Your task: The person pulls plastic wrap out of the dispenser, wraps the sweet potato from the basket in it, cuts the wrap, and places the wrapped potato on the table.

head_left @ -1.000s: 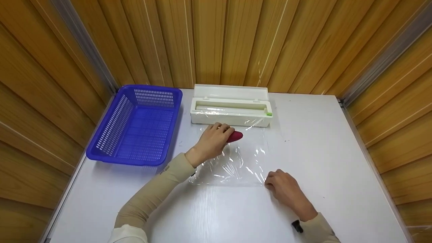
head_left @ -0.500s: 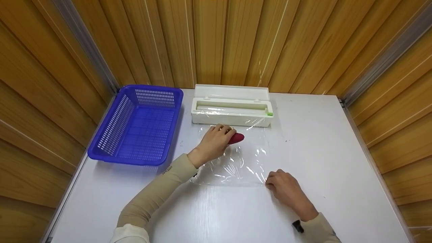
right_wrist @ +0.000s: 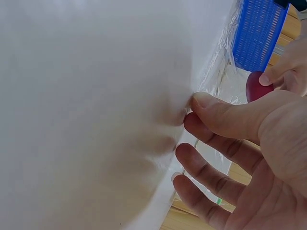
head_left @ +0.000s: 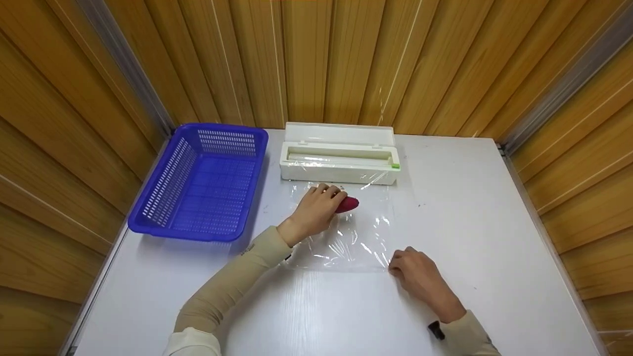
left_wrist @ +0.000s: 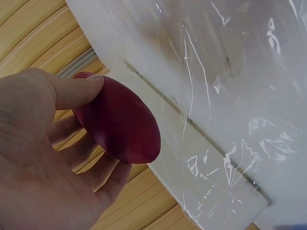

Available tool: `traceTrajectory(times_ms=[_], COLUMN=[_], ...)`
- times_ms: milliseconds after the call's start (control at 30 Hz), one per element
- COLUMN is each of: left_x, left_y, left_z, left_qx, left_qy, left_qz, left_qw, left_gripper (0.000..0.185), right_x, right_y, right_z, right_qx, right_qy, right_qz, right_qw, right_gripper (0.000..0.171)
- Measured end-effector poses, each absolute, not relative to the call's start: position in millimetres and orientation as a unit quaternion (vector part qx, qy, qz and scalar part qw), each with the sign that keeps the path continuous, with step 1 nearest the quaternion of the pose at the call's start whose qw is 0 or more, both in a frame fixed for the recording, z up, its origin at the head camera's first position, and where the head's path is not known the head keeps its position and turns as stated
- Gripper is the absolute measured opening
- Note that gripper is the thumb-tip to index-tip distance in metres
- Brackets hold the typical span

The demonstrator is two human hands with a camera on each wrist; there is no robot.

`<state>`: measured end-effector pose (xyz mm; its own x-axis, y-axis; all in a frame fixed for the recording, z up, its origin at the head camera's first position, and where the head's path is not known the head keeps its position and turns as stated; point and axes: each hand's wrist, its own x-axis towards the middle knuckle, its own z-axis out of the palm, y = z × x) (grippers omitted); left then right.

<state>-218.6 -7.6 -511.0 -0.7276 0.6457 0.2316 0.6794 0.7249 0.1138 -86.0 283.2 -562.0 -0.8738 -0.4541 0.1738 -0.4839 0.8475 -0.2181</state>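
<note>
A dark red oval object [head_left: 347, 203] sits at the far end of a sheet of cling film [head_left: 346, 232] spread on the white table [head_left: 494, 237], just near of the white film dispenser [head_left: 340, 160]. The left hand [head_left: 312, 211] holds the object, thumb and fingers curled around it. The right hand [head_left: 418, 277] pins the film's near right corner, thumb tip pressed down, other fingers loosely bent. A blue basket [head_left: 200, 183] stands to the left.

Risk: the film is thin and already wrinkled; if the right hand lifts, the corner may spring up and cling to itself. The smooth object could also roll once released.
</note>
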Motion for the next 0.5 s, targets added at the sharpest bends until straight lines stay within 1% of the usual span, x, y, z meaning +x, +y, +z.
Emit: traceTrajectory(times_ms=[500], left_x=[-216.7], left_y=[-6.3], left_z=[-516.1], left_qx=[-0.354], left_qy=[-0.926], left_qz=[-0.100], left_qw=[0.086], left_gripper=[0.041], right_x=[-85.5], right_y=[282.3], right_z=[-561.1], right_qx=[0.237], right_qy=[-0.961], right_qz=[0.125], right_qw=[0.064], right_gripper=[0.016])
